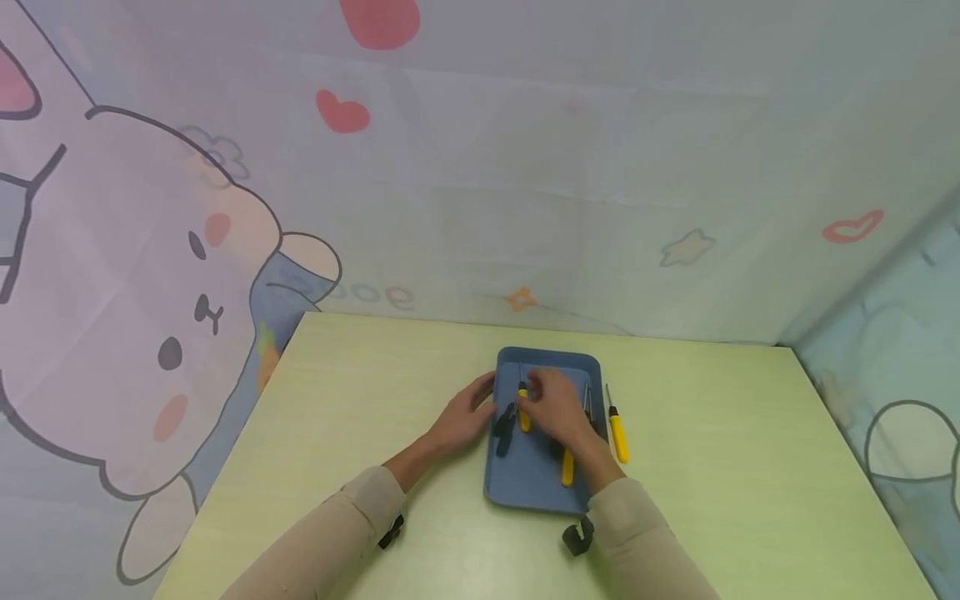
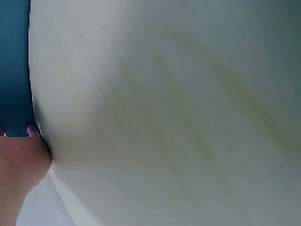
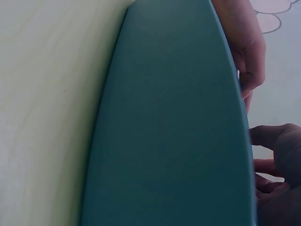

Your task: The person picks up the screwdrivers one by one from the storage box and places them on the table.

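A blue tray [image 1: 543,497] lies on the table with several tools in it. My right hand [image 1: 558,408] reaches over the tray and pinches the handle of a yellow-handled screwdriver [image 1: 524,421], whose thin shaft points to the back wall. Beside that handle lies a black-handled tool [image 1: 506,435]. Under my right forearm shows the yellow handle of another screwdriver [image 1: 567,468], partly hidden. My left hand [image 1: 461,421] rests against the tray's left side, thumb at the rim. The right wrist view shows the tray wall [image 3: 164,113] large, with fingers [image 3: 254,66] along its far edge.
Just right of the tray, another yellow-handled screwdriver [image 1: 618,435] lies on the pale table [image 1: 720,450]. A printed cloth wall [image 1: 525,183] stands right behind the table. Black wrist-worn devices [image 1: 577,537] show at both forearms.
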A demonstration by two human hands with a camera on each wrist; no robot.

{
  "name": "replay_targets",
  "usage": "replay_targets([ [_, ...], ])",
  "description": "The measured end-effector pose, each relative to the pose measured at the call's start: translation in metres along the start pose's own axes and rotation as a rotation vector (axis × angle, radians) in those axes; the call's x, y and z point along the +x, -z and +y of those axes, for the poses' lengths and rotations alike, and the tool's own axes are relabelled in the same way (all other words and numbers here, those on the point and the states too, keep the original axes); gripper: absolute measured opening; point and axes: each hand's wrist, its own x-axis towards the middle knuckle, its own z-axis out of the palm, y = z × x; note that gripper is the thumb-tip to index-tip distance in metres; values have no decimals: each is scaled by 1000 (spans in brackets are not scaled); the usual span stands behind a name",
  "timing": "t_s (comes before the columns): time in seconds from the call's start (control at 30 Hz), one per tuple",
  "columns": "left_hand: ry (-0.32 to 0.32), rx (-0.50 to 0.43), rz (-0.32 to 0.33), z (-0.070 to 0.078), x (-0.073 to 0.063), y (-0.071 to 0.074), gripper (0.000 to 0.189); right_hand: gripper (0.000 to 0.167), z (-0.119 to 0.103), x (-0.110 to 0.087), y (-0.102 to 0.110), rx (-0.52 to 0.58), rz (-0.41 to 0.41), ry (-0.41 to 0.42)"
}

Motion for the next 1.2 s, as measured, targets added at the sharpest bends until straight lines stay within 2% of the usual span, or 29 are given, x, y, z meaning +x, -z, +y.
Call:
replay_targets([
  [0.33,-11,16,9,2,-2,-1,60,35,2,6,-5,-44,-4,-15],
  [0.77,-23,7,4,2,-1,-1,61,29,-5,9,-5,-71,-29,-123],
  [1.03,-33,-7,6,2,1,-3,60,16,-7,8,-6,-113,10,-129],
  [1.2,-24,4,20,0,0,-3,60,34,-15,5,-8,-88,35,-103],
])
